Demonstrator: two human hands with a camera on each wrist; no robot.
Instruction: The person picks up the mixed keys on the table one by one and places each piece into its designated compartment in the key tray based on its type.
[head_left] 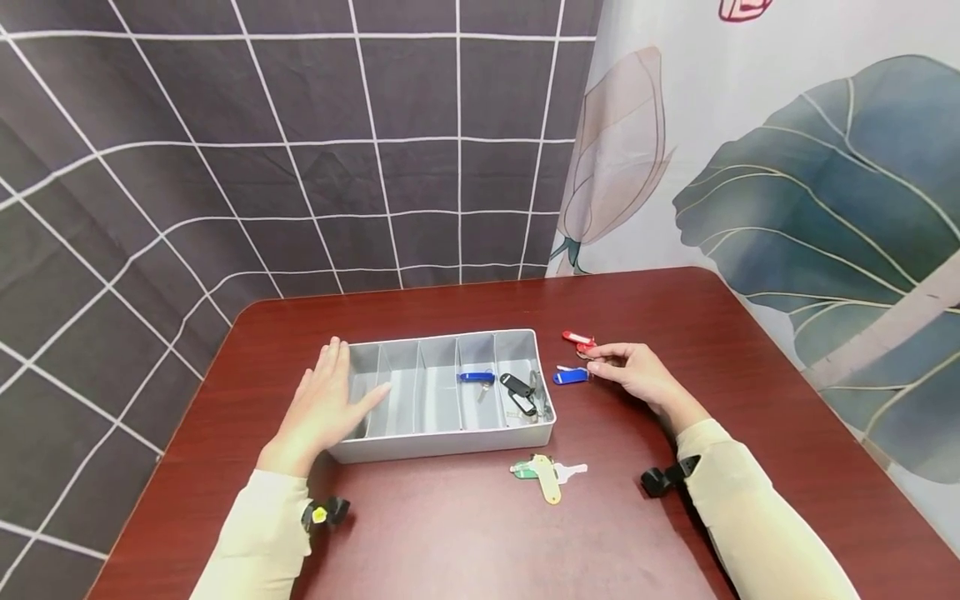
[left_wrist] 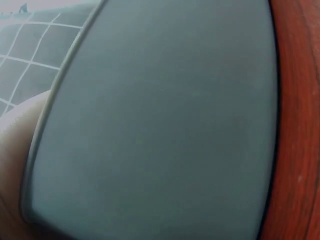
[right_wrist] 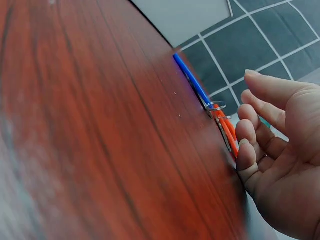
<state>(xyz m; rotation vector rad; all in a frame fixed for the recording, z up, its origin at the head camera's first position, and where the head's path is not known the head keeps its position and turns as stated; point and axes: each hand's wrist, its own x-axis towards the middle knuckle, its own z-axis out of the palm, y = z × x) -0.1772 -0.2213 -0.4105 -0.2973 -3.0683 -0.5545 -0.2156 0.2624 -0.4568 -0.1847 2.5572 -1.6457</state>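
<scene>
A grey divided tray [head_left: 442,444] lies across the table. My left hand [head_left: 318,408] rests on its left end, fingers straight along the outside and thumb over the compartments. My right hand [head_left: 637,373] hovers low by a blue key tag [head_left: 572,377] and red key tags [head_left: 578,338] to the right of the tray. In the right wrist view, the thumb and forefinger of this hand [right_wrist: 285,145] stand apart with nothing between them, beside the tags' rings. Inside the tray, black key tags [head_left: 516,385] with keys fill the rightmost compartment, and another blue tag [head_left: 476,377] sits one compartment left.
In front of the tray's right end lie a yellow key tag [head_left: 549,482], a green tag [head_left: 526,471] and keys. A dark gridded curtain [head_left: 337,183] hangs behind the table [head_left: 465,533]. The tray's wall [left_wrist: 160,120] fills most of the left wrist view.
</scene>
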